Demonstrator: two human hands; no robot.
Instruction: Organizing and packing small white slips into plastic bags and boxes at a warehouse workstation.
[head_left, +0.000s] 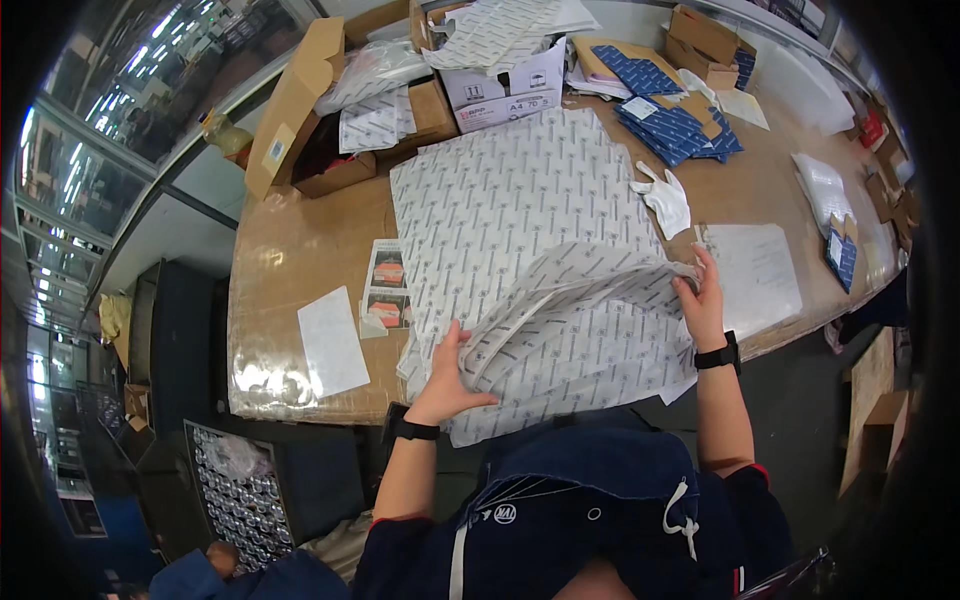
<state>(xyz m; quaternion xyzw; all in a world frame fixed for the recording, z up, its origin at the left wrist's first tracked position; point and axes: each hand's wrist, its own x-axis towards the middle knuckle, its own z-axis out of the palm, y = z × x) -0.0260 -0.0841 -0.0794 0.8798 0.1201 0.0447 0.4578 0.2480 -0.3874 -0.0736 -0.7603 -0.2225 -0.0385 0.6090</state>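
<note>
A large stack of white wrapping paper [500, 200] with a repeated grey print covers the middle of the table. Its near part has several sheets [590, 290] bowed up in an arch, with layers showing at the edge. My right hand [706, 305] pinches the right end of these raised sheets between thumb and fingers. At their left end, my left hand [445, 385] rests against the paper with thumb and fingers spread apart. A black band circles each wrist. A white glove [667, 200] lies just right of the stack.
A white box [505, 95] and open brown cartons [335, 170] stand along the back. Blue printed packets [665, 130] lie at the back right. Loose sheets [333, 340] flank the stack. At the lower left, a person's dark sleeve [270, 580] shows.
</note>
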